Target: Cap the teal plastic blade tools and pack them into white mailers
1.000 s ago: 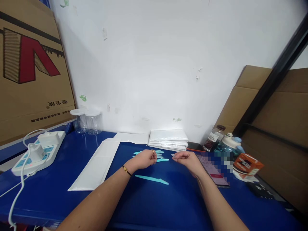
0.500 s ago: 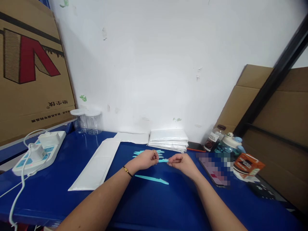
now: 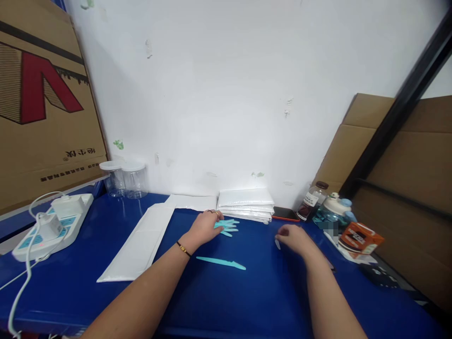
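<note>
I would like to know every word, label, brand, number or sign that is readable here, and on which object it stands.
"绝尘侠®", as it seems, printed upside down on the large cardboard box.
A smaller line below it, same box: too small to read surely.
Label of the dark-capped bottle: too small.
Lettering on the orange box: too blurred.
White marks on the black item: I cannot tell if they are letters.

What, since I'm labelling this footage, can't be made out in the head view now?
All in the head view:
Left ends of some turquoise tools: hidden by the left hand.
Small pale piece at the right hand: too small to identify.
Bottle label: print too small.
Printed carton: cut off by the picture's left edge.
</note>
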`<action>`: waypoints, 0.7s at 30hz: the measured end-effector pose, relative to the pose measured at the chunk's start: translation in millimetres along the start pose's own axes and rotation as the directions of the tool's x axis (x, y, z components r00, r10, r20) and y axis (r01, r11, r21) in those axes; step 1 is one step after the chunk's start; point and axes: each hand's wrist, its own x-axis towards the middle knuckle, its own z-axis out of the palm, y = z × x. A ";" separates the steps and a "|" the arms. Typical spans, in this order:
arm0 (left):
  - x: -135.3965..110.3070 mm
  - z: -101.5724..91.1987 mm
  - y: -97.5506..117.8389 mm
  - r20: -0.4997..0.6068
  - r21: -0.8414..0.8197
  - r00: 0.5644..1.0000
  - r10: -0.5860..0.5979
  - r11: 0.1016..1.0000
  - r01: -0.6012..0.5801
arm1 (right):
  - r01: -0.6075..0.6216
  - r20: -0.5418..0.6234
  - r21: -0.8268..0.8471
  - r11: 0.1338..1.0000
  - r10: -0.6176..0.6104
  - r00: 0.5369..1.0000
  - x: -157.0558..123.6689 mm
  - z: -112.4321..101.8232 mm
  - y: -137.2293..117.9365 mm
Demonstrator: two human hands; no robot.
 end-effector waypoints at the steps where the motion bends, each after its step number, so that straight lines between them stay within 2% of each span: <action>1: -2.9 -1.8 3.5 0.069 -0.034 0.997 0.028 0.999 -0.026 | -0.045 0.059 -0.043 0.998 0.048 0.997 0.3 1.7 3.6; 3: -9.2 -4.2 11.8 0.260 -0.102 0.959 0.110 0.991 -0.086 | -0.092 0.137 -0.075 0.993 0.102 0.985 0.3 7.4 5.1; 5: -14.6 -4.6 19.6 0.412 -0.113 0.897 0.160 0.986 -0.124 | -0.082 0.166 -0.055 0.995 0.090 0.982 -0.1 13.3 1.8; 8: -17.7 -1.8 26.5 0.497 -0.078 0.857 0.137 0.990 -0.114 | -0.015 0.179 -0.005 1.000 0.016 0.984 -1.2 19.1 -5.8; 11: -14.8 2.7 25.6 0.484 -0.080 0.866 0.130 0.991 -0.104 | 0.073 0.198 0.065 0.995 -0.085 0.977 -3.1 22.9 -14.4; 14: -8.8 6.5 18.5 0.389 -0.075 0.915 0.105 0.994 -0.082 | 0.135 0.244 0.217 0.967 -0.187 0.951 -6.6 26.5 -26.2; 18: -2.6 8.3 8.0 0.276 -0.138 0.958 0.080 0.990 -0.042 | 0.098 0.341 0.509 0.855 -0.305 0.889 -13.4 29.1 -45.5; 21: -1.7 7.1 5.5 0.267 -0.161 0.960 0.080 0.986 -0.037 | 0.082 0.339 0.589 0.804 -0.338 0.878 -17.8 29.0 -55.6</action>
